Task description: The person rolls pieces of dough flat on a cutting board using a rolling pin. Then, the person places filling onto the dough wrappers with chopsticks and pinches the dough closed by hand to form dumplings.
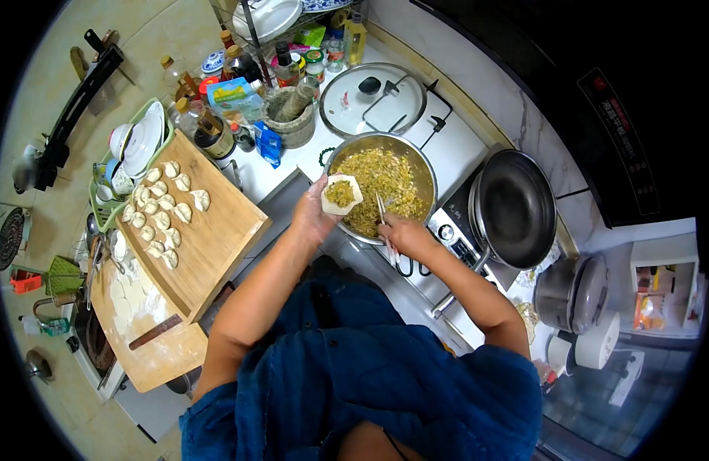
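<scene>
While cradling filled wrapper (342, 194) in loosely curled left hand (312, 215) at left rim of metal bowl (433, 180), got thin utensil (380, 207) held in closed right hand (404, 234) over filling (381, 170). Left of grip, see dumplings (165, 201) on wooden board (225, 223); right, black pan (516, 207).

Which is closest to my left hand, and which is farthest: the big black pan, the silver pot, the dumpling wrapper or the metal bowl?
From the left hand:
1. Dumpling wrapper, held in it
2. Metal bowl, just beyond the wrapper
3. Black pan, over on the right
4. Silver pot, farther right
</scene>
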Available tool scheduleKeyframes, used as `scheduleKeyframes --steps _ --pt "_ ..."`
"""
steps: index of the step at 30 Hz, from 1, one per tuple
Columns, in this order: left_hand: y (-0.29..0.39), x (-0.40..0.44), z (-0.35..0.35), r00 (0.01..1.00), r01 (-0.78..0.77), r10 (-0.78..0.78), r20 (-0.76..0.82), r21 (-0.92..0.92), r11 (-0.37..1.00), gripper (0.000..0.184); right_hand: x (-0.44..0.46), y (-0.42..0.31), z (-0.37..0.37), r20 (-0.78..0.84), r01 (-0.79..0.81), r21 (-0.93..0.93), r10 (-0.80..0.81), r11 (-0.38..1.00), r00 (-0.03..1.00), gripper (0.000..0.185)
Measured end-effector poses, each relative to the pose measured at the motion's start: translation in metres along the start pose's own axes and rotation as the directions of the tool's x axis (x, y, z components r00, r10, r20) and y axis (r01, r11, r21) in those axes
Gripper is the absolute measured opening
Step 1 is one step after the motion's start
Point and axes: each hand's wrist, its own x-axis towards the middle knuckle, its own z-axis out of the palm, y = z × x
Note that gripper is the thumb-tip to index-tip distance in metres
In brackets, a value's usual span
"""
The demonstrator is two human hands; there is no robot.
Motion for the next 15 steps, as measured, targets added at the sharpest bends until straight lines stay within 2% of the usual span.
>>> scheduleKeyframes --steps 6,9,12,15 --pt "-0.001 -0.009 0.006 0.999 0.014 -0.013 0.031 -0.021 1.000 0.049 0.001 0.002 0.002 -0.024 0.038 0.039 -0.037 0.999 0.999 0.014" --pt "-0.003 -0.012 0.010 1.000 0.006 -0.005 0.021 -0.048 0.999 0.047 0.009 -0.009 -0.014 -0.147 0.003 -0.113 -0.019 0.994 0.989 0.015" --pt "-0.009 -0.010 0.013 1.000 -0.022 0.021 -0.019 -0.077 0.997 0.046 0.024 -0.047 -0.042 -0.551 0.018 -0.078 -0.058 0.997 0.832 0.018" --pt "-0.014 -0.007 0.015 0.999 -0.032 0.030 -0.025 -0.087 0.996 0.044 0.028 -0.060 -0.047 -0.594 0.167 -0.186 -0.246 0.968 0.766 0.023"
